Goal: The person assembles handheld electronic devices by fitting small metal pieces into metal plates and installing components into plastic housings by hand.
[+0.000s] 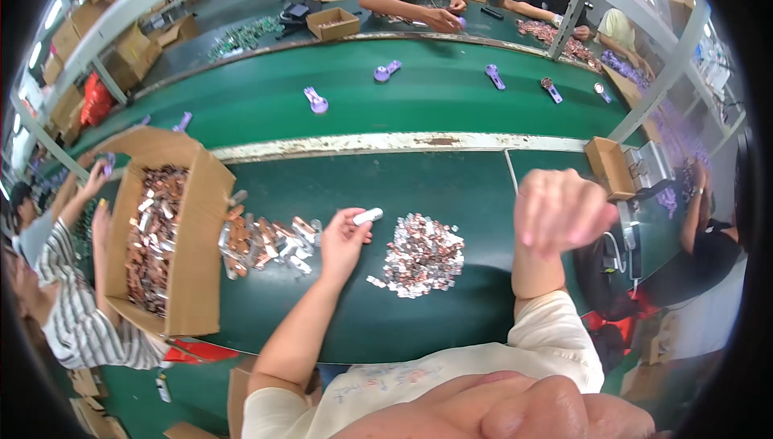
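Note:
My left hand [343,246] is closed on a small white, rounded cylindrical piece [368,216], held out over the green table [354,322]. Just right of it lies a heap of small flat metal pieces [423,255], silver and copper-coloured. To the left of the hand are scattered elongated copper, silver and clear pieces [270,244]. My right hand [564,210] is raised above the table, right of the heap. Its fingers bend downward and are blurred, so I cannot see whether they hold anything.
A cardboard box [197,254] full of copper and silver pieces stands left. Beyond a worn white rail [427,142], purple handled devices [316,101] lie on a green conveyor belt [435,105]. A small cardboard box [609,168] sits at right. Other people work across the belt and on both sides.

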Demonstrator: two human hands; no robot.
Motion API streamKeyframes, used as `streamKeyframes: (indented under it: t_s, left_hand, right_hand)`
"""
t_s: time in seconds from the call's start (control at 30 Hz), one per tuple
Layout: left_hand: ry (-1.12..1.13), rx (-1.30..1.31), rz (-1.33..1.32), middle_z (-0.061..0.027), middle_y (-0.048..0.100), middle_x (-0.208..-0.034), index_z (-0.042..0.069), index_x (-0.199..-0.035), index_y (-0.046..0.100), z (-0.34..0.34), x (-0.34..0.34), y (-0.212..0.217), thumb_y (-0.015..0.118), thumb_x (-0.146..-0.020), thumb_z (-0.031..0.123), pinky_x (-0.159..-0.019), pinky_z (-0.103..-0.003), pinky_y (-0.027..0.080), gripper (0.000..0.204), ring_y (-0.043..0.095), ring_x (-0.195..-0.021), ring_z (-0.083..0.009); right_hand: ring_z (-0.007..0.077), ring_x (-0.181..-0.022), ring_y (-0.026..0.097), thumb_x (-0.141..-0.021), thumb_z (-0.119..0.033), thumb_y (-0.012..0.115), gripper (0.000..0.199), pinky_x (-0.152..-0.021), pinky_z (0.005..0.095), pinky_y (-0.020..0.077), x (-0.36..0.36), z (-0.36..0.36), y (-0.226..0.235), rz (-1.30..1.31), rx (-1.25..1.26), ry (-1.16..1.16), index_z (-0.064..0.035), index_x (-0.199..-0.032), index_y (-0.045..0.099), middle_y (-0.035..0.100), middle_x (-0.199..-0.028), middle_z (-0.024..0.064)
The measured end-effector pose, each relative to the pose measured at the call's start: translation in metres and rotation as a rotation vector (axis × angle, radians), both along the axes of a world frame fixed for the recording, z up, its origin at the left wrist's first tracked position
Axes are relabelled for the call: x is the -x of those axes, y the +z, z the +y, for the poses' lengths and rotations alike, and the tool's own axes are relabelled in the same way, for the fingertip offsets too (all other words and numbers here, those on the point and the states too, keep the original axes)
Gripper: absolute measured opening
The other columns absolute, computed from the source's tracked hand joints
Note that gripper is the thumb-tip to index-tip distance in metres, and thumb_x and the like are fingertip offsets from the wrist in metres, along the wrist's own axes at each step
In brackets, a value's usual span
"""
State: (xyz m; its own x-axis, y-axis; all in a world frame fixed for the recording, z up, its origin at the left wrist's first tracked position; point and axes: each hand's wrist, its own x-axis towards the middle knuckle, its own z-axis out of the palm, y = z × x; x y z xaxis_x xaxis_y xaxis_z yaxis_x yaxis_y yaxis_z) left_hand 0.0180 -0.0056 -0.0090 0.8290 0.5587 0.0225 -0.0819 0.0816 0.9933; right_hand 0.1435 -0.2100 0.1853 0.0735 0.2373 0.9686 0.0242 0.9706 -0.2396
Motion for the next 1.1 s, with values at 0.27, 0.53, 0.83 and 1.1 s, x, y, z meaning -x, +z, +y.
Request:
streamKeyframes:
  t_s: [0.27,0.53,0.83,1.1]
  left_hand:
    - [-0.001,0.044,-0.027,-0.0073,0.059,-0.082,-0.002,-0.104,0.051,-0.001,0.000,0.002,0.058,-0.081,-0.001,-0.059,-0.021,0.048,0.025,0.056,-0.066,-0.0109]
    - [0.013,-0.020,0.036,-0.0086,0.058,-0.084,-0.003,-0.104,0.050,0.001,-0.002,0.007,0.058,-0.081,-0.001,-0.053,-0.021,0.048,0.025,0.056,-0.067,-0.0118]
    - [-0.019,-0.040,0.034,-0.0071,0.059,-0.081,-0.003,-0.104,0.050,-0.008,-0.002,0.004,0.056,-0.082,-0.002,-0.055,-0.021,0.049,0.023,0.056,-0.066,-0.0100]
    - [0.029,-0.016,-0.029,-0.0055,0.056,-0.075,-0.003,-0.102,0.050,0.002,0.002,0.006,0.055,-0.082,-0.001,-0.056,-0.022,0.045,0.020,0.054,-0.060,-0.0112]
  right_hand:
    - [0.0286,-0.090,0.057,-0.082,-0.025,0.056,0.026,-0.079,0.0378,0.0452,-0.131,0.048,-0.085,-0.301,1.038,-1.336,-0.0040,-0.097,0.060,0.059,-0.092,0.0147]
    - [0.0364,-0.130,0.014,-0.079,-0.036,0.059,0.061,-0.100,0.0545,0.0217,-0.333,0.035,-0.175,-0.130,1.744,-1.819,-0.0289,-0.133,0.033,0.017,-0.142,0.0119]
    - [0.0373,-0.090,0.051,-0.075,0.002,0.044,0.029,-0.076,0.0428,0.0471,-0.287,0.030,-0.182,-0.418,1.311,-1.954,-0.0026,-0.103,0.051,0.050,-0.098,0.0223]
    - [0.0312,-0.086,0.053,-0.066,0.003,0.057,0.039,-0.071,0.0340,0.0487,-0.031,-0.024,-0.129,-1.163,1.308,-1.514,0.0000,-0.103,0.044,0.048,-0.090,0.0170]
